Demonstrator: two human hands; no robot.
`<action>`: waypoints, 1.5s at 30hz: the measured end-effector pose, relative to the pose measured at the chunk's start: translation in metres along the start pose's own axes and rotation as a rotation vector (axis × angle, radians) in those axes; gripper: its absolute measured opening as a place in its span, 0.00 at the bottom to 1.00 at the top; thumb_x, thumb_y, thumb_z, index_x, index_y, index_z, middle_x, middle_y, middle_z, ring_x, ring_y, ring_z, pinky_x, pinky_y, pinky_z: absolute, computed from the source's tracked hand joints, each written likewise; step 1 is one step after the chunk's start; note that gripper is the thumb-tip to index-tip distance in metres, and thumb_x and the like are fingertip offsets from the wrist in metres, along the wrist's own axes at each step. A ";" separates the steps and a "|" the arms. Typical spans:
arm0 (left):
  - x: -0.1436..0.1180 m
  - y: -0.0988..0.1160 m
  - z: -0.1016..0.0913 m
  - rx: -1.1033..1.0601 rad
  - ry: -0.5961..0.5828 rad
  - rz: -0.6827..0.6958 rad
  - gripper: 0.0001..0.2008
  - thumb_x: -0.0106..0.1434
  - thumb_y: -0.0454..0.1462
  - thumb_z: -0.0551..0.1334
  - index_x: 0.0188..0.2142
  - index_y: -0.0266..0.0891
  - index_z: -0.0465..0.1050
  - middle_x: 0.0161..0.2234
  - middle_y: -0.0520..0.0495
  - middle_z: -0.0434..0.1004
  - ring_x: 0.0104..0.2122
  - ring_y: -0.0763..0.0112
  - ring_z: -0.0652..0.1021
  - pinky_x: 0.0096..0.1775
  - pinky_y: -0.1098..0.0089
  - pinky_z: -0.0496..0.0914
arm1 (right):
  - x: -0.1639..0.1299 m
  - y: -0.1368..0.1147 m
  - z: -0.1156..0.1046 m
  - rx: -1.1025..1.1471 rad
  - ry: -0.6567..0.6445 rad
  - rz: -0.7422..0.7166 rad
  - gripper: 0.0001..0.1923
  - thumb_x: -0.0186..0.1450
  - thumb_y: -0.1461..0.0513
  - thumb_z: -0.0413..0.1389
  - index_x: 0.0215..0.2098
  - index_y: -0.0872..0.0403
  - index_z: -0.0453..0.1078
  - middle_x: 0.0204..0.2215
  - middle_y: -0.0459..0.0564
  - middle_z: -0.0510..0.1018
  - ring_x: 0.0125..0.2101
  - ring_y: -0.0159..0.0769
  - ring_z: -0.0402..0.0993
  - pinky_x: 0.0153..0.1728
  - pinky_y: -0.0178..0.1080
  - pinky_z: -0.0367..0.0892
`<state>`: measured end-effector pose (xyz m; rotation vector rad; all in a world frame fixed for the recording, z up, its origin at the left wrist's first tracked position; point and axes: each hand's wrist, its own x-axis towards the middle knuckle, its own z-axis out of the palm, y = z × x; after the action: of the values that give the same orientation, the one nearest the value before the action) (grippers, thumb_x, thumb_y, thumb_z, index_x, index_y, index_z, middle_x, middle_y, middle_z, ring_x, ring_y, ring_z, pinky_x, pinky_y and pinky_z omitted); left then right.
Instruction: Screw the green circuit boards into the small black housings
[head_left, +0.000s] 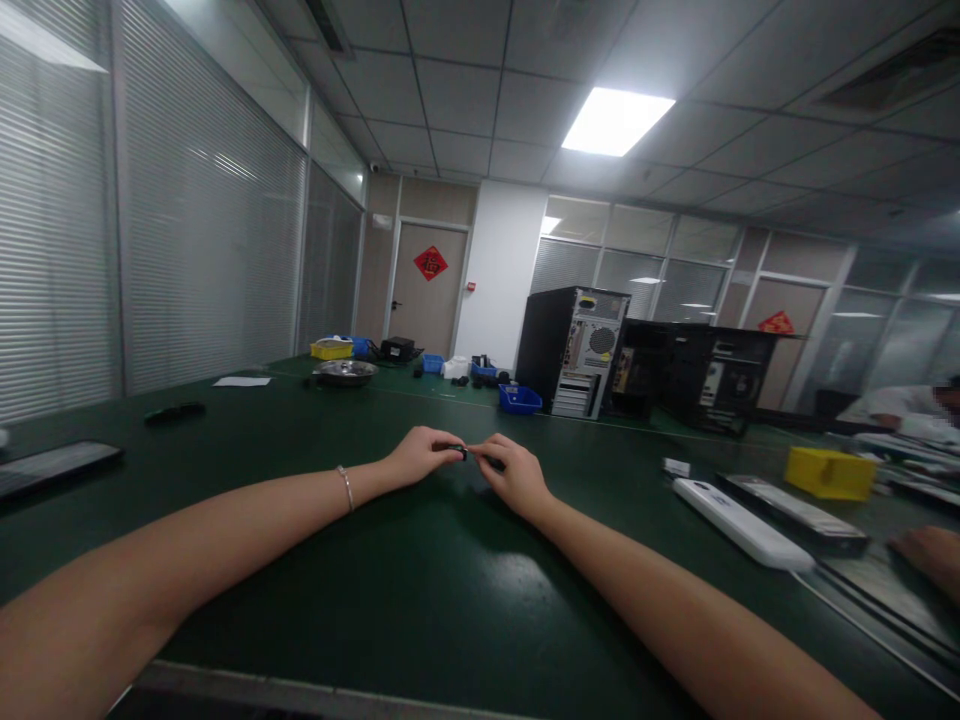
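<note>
Over the middle of the green table (360,590), my left hand (421,455) pinches a small dark piece (463,453) between thumb and fingers. The piece is too small to name. My right hand (516,474) meets it from the other side, its fingertips pressed together close to the piece. Whether the right fingers grip the same piece or a separate thin one, I cannot make out. A bracelet circles my left wrist.
A black computer tower (574,350) and a blue bin (520,399) stand ahead. A metal bowl (345,372) sits at the back left. On the right lie a white power strip (739,522) and a yellow box (830,473), with another person's hand (930,558) near the edge.
</note>
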<state>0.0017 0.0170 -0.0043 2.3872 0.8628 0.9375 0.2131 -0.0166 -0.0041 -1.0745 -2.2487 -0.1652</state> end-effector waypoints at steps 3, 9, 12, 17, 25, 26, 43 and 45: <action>0.000 -0.001 0.001 -0.024 -0.005 -0.013 0.13 0.66 0.41 0.58 0.44 0.34 0.71 0.38 0.46 0.76 0.35 0.66 0.77 0.39 0.61 0.72 | 0.000 -0.001 0.000 0.014 0.001 0.008 0.09 0.69 0.61 0.52 0.45 0.54 0.69 0.42 0.50 0.75 0.39 0.36 0.74 0.41 0.44 0.70; 0.001 -0.003 0.001 -0.077 -0.011 -0.020 0.13 0.66 0.40 0.58 0.44 0.33 0.71 0.37 0.47 0.76 0.35 0.67 0.77 0.39 0.61 0.73 | 0.000 0.000 0.001 0.036 0.009 0.032 0.09 0.69 0.60 0.52 0.45 0.54 0.69 0.42 0.50 0.75 0.38 0.36 0.74 0.39 0.43 0.70; 0.002 -0.004 0.003 -0.105 -0.011 -0.019 0.12 0.66 0.40 0.58 0.44 0.33 0.70 0.37 0.46 0.76 0.35 0.67 0.77 0.39 0.62 0.73 | 0.001 0.000 0.001 0.052 0.020 0.037 0.09 0.69 0.61 0.52 0.45 0.54 0.69 0.42 0.50 0.75 0.38 0.36 0.74 0.39 0.43 0.70; 0.003 -0.003 0.005 -0.129 -0.004 -0.026 0.12 0.66 0.39 0.58 0.45 0.33 0.70 0.38 0.46 0.75 0.36 0.66 0.77 0.40 0.61 0.73 | 0.002 -0.001 0.002 0.079 0.034 0.043 0.09 0.69 0.60 0.52 0.45 0.54 0.70 0.43 0.50 0.75 0.39 0.37 0.74 0.41 0.44 0.70; 0.006 -0.006 0.001 -0.133 0.054 -0.022 0.11 0.65 0.37 0.59 0.45 0.34 0.70 0.45 0.43 0.72 0.43 0.62 0.75 0.44 0.57 0.71 | 0.003 0.002 0.003 0.075 0.050 0.077 0.09 0.69 0.60 0.52 0.45 0.54 0.69 0.42 0.50 0.75 0.38 0.36 0.74 0.40 0.44 0.70; 0.007 -0.007 0.001 -0.137 0.050 -0.031 0.11 0.65 0.37 0.59 0.45 0.34 0.69 0.45 0.43 0.72 0.41 0.64 0.75 0.42 0.59 0.72 | 0.003 0.003 0.004 0.078 0.051 0.078 0.09 0.69 0.60 0.52 0.45 0.55 0.69 0.42 0.50 0.75 0.38 0.36 0.74 0.40 0.44 0.70; 0.005 -0.007 0.009 -0.223 -0.014 0.002 0.15 0.65 0.36 0.59 0.50 0.35 0.66 0.47 0.42 0.70 0.41 0.63 0.75 0.40 0.60 0.73 | 0.004 -0.001 0.002 0.175 -0.060 -0.036 0.09 0.69 0.60 0.52 0.43 0.57 0.70 0.39 0.49 0.76 0.36 0.35 0.75 0.38 0.43 0.71; 0.006 -0.008 0.011 -0.243 -0.003 0.010 0.16 0.65 0.36 0.59 0.51 0.36 0.65 0.48 0.42 0.70 0.42 0.62 0.75 0.41 0.58 0.73 | 0.004 0.001 0.004 0.157 -0.032 -0.016 0.09 0.69 0.60 0.52 0.44 0.57 0.70 0.39 0.49 0.76 0.37 0.36 0.75 0.38 0.43 0.71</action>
<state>0.0094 0.0253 -0.0136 2.1858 0.6932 0.9823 0.2100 -0.0122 -0.0051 -0.9827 -2.2577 0.0225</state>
